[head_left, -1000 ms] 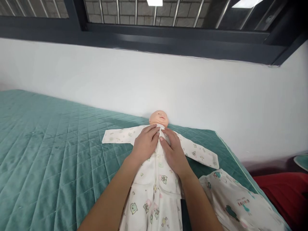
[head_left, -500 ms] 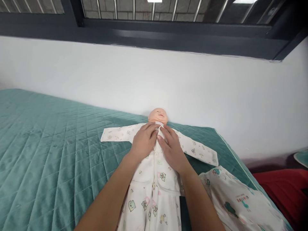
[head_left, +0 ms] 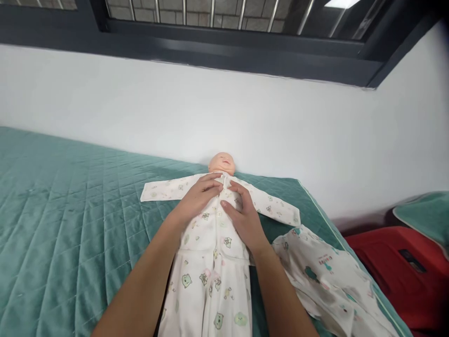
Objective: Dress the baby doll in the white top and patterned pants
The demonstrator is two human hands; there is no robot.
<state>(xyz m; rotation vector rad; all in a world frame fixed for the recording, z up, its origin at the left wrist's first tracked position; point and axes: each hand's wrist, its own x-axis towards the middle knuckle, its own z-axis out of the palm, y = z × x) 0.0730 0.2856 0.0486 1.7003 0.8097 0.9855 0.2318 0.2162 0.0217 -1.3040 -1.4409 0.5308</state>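
Note:
A baby doll (head_left: 221,163) lies face up with its head by the wall, dressed in a white printed top (head_left: 203,229) with long sleeves spread to both sides. White trousers (head_left: 196,285) with bear prints stretch below the top toward me. My left hand (head_left: 200,194) rests flat on the left side of the chest, fingers extended toward the collar. On the other side of the front opening, my right hand (head_left: 243,213) touches the top with thumb and fingers apart. Neither hand grips anything that shows. The doll's own hands are not visible at the cuffs.
Green quilted bedding (head_left: 87,210) lies under the doll. At right is a crumpled white printed cloth (head_left: 326,271), close to the bed's edge. Beyond that edge stands a red plastic object (head_left: 396,267) with green fabric (head_left: 426,213) behind it. A white wall (head_left: 210,107) rises behind the doll's head.
My hands have moved a little apart on the chest, and the right thumb has spread away from its fingers. The whole view has shifted slightly, showing more of the red object.

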